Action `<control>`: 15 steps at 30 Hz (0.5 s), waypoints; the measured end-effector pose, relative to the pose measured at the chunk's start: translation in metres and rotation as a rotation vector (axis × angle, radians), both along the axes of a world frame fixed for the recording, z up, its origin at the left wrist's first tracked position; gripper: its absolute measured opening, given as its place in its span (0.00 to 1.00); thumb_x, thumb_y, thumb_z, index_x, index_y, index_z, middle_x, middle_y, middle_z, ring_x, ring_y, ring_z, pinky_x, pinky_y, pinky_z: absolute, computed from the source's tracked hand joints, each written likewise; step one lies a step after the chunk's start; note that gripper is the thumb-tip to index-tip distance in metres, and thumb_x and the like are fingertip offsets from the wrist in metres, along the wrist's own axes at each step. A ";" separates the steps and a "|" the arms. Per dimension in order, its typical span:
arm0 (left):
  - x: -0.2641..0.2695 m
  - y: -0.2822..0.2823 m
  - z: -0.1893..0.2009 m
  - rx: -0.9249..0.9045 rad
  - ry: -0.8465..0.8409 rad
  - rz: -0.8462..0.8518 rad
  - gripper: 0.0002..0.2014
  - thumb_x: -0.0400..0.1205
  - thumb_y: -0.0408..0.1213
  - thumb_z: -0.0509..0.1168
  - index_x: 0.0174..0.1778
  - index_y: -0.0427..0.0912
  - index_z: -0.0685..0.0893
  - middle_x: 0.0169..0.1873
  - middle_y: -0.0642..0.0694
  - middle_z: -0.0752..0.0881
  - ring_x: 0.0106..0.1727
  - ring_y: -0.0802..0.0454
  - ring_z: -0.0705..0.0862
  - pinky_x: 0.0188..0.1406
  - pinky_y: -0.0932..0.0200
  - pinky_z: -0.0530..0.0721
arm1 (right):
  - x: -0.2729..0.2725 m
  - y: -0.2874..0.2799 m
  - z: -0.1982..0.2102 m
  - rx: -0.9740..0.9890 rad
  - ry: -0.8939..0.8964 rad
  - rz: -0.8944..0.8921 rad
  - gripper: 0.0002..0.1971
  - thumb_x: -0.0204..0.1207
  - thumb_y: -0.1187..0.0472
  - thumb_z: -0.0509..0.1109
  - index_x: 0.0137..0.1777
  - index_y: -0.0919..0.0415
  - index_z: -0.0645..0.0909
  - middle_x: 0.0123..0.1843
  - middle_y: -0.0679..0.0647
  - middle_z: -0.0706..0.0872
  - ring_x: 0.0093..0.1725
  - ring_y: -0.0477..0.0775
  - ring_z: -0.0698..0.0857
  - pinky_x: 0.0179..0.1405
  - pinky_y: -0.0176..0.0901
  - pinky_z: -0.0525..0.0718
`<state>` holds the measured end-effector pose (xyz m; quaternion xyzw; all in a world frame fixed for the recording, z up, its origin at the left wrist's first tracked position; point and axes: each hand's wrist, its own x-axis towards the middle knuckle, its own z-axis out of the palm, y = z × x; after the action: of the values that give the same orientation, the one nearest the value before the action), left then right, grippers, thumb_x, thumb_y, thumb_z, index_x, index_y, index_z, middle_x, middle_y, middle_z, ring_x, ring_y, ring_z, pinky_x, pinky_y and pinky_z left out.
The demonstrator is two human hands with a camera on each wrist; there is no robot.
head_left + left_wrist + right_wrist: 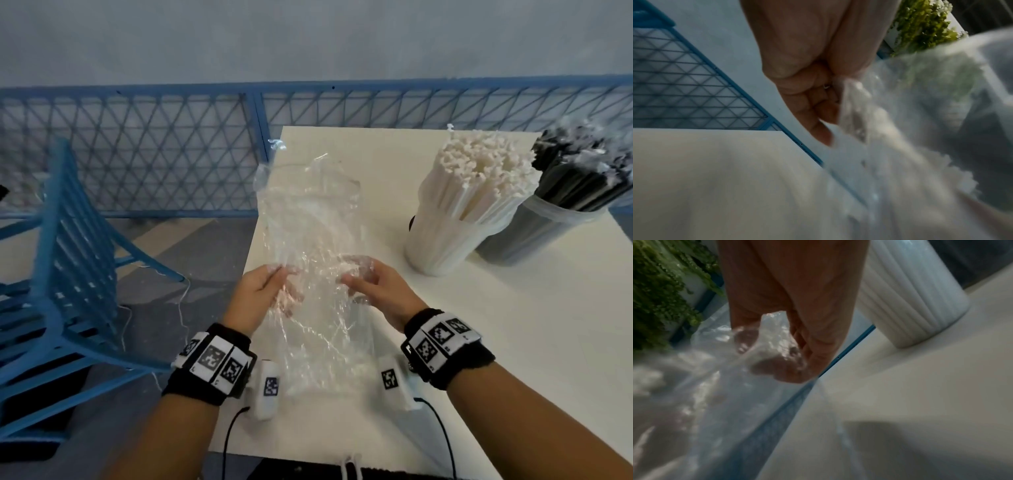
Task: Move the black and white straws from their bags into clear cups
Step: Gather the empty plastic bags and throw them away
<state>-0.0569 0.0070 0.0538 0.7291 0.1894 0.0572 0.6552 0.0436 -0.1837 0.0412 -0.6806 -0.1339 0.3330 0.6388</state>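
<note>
A crinkled clear plastic bag (308, 240) with no straws visible in it hangs over the white table (513, 325), held up between both hands. My left hand (270, 291) pinches its left side, fingers curled on the film (851, 104). My right hand (363, 281) grips the right side, its fingers wrapped in the plastic (766, 353). White straws (479, 181) fill a clear cup (442, 246) at the right. Black straws (582, 168) stand in a second clear cup (534, 236) beside it.
A blue slatted chair (68, 274) stands left of the table. A blue lattice fence (171, 147) runs behind. Green foliage (920, 27) shows past the fence in the wrist views. Cables trail from my wrists near the table's front edge.
</note>
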 end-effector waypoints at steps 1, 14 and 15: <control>0.000 0.003 0.000 -0.059 0.020 -0.016 0.09 0.84 0.31 0.59 0.53 0.41 0.85 0.39 0.43 0.88 0.26 0.54 0.78 0.29 0.55 0.86 | -0.001 -0.002 0.000 0.001 0.013 0.012 0.23 0.73 0.61 0.72 0.68 0.57 0.74 0.47 0.55 0.86 0.38 0.47 0.81 0.42 0.38 0.82; -0.004 -0.001 0.019 -0.683 0.062 0.094 0.16 0.82 0.22 0.51 0.53 0.41 0.82 0.45 0.44 0.88 0.29 0.59 0.83 0.32 0.65 0.87 | 0.001 -0.003 0.001 0.328 0.612 -0.235 0.22 0.82 0.71 0.56 0.32 0.61 0.87 0.26 0.53 0.86 0.19 0.43 0.82 0.15 0.29 0.79; -0.007 -0.003 0.019 -0.718 0.063 0.112 0.15 0.83 0.24 0.51 0.52 0.41 0.82 0.46 0.43 0.86 0.31 0.56 0.86 0.35 0.61 0.89 | 0.001 -0.003 0.002 0.340 0.666 -0.273 0.20 0.83 0.71 0.56 0.34 0.63 0.86 0.24 0.52 0.86 0.18 0.43 0.81 0.14 0.28 0.79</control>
<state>-0.0634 0.0038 0.0727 0.4423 0.2573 0.0004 0.8592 0.0445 -0.1867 0.0431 -0.4313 0.1191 0.4206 0.7892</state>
